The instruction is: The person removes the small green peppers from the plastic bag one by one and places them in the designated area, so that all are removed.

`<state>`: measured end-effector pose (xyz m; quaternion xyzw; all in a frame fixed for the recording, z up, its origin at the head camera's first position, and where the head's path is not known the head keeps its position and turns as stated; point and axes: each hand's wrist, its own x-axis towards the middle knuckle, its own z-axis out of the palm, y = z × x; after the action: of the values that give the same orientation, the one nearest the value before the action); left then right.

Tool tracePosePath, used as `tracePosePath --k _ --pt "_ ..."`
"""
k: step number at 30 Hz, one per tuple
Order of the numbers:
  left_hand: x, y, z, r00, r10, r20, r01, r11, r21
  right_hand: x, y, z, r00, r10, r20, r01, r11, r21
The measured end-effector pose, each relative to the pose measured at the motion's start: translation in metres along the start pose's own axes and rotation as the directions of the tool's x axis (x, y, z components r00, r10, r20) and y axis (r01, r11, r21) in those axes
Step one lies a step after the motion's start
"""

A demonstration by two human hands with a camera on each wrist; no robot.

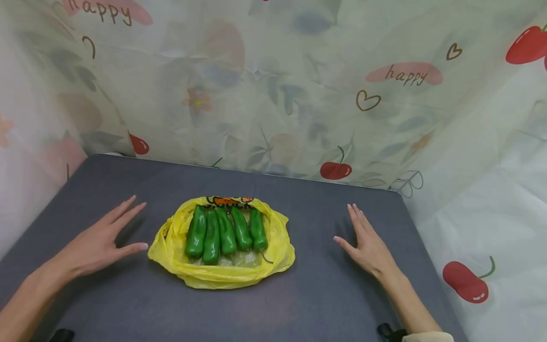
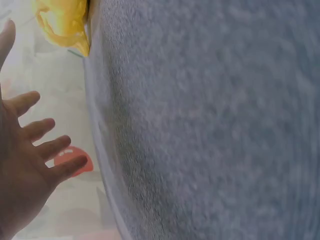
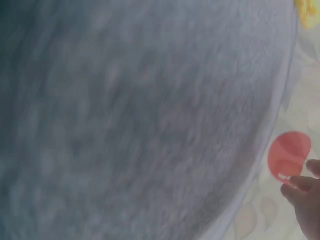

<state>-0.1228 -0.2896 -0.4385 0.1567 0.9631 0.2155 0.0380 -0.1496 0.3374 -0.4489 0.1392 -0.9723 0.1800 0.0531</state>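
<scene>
Several green peppers (image 1: 226, 231) lie side by side in an opened yellow plastic bag (image 1: 273, 266) on the dark grey table. To the bag's left is my left hand (image 1: 100, 240), fingers spread and straight, its thumb tip close to the bag's edge. My right hand (image 1: 368, 244) hovers at the right with extended fingers, a wider gap from the bag. Neither hand holds anything. In the left wrist view the left hand (image 2: 25, 160) shows splayed fingers, with the yellow bag (image 2: 65, 22) at the top. Only part of the right hand (image 3: 306, 197) shows in the right wrist view.
The dark grey table (image 1: 299, 308) has its far edge against a hanging curtain (image 1: 273, 95) printed with cherries, hearts and leaves. More of this patterned cloth hangs at both sides. A black strap (image 1: 391, 332) sits by the right wrist.
</scene>
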Motion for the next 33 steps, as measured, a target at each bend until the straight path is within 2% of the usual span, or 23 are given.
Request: tracePosePath --k 8,12,19,27,33 --pt "0.007 0.011 0.003 1.0 0.02 0.01 -0.019 0.999 -0.039 0.002 -0.019 0.005 0.995 -0.086 -0.041 0.088 0.995 0.05" --pt "0.01 0.016 0.005 0.999 0.039 0.013 -0.037 0.995 -0.093 0.003 -0.03 0.007 0.992 -0.121 -0.045 0.124 0.99 0.066" --pt "0.014 0.029 0.007 0.997 0.076 0.026 -0.069 0.973 -0.222 0.007 -0.048 0.012 0.979 -0.189 -0.082 0.197 0.975 0.106" --pt "0.025 0.042 0.007 0.995 0.089 0.049 -0.073 0.96 -0.27 0.015 -0.063 0.02 0.967 -0.214 -0.141 0.24 0.948 0.208" --pt "0.032 0.045 0.009 0.993 0.108 0.052 -0.089 0.953 -0.29 0.02 -0.075 0.025 0.964 -0.223 -0.143 0.258 0.915 0.311"
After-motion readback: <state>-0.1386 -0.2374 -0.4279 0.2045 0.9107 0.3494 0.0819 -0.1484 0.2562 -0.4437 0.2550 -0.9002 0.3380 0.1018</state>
